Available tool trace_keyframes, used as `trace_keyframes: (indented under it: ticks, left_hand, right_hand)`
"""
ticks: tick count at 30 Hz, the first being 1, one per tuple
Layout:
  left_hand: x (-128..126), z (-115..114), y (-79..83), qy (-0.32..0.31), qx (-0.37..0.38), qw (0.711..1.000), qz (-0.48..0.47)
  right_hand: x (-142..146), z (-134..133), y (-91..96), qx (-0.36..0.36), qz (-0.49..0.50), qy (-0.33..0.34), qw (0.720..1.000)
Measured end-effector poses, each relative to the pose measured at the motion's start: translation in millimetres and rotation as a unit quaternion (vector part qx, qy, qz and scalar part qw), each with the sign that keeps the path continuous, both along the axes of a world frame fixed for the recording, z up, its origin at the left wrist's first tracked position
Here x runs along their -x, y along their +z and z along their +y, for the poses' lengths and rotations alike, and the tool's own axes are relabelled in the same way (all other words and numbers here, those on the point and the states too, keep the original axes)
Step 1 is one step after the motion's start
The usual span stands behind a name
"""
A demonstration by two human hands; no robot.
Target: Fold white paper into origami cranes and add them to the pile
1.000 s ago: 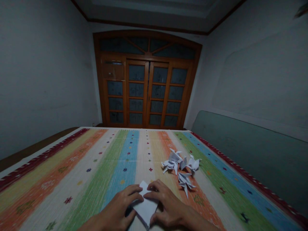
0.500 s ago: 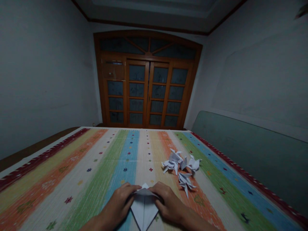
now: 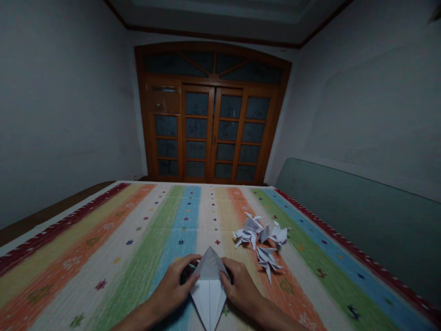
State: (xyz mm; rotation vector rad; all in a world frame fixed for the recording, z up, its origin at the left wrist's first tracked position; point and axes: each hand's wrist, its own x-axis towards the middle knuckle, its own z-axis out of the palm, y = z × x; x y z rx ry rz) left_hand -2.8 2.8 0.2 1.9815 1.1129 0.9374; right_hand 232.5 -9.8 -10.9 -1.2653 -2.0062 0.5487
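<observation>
White paper (image 3: 209, 296): top flap (image 3: 210, 264) now raised toward twelve o'clock; fold seemingly unfinished. Left hand (image 3: 176, 282) pinches its nine-o'clock edge, right hand (image 3: 241, 285) its three-o'clock edge.

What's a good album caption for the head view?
Two hands hold folded paper over striped cloth, paper figures nearby.

White paper (image 3: 210, 289), folded kite-shaped with a centre seam, lies lengthwise between the fingers (image 3: 226, 281).

Folded sheet (image 3: 203, 294): paper, matt, smooth, sharply creased. Origami cranes (image 3: 266, 255): matt paper too. Tablecloth (image 3: 158, 243): cloth, matt, finely ribbed look. Doors (image 3: 209, 131): wood, faint sheen; panes (image 3: 196, 128) glassy.
</observation>
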Motion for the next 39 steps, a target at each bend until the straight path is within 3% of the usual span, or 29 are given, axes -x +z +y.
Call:
trace_keyframes:
  ticks: [3,7,20,27,33,39]
  left_hand:
    - [4,0,2.4,-0.045,0.023,0.997,-0.056]
    - [5,3,2.8,-0.058,0.056,0.991,-0.110]
    - [6,7,-4.8,-0.078,0.079,0.985,-0.134]
    - [1,3,-4.8,-0.063,0.069,0.991,-0.092]
    - [-1,-2,-11.0,-0.056,0.010,0.998,-0.015]
    - [-3,-1,-6.9,-0.047,0.021,0.999,0.000]
  right_hand:
    - [0,-1,3.8,-0.003,0.004,0.002,1.000]
    - [0,-2,8.1,-0.005,0.019,0.014,1.000]
    - [-2,2,1.5,0.012,0.062,0.006,0.998]
    - [-2,-1,5.9,0.014,0.066,0.019,0.998]
    - [-1,-5,9.0,0.008,0.052,0.048,0.997]
    - [0,-8,9.0,0.014,0.056,0.091,0.994]
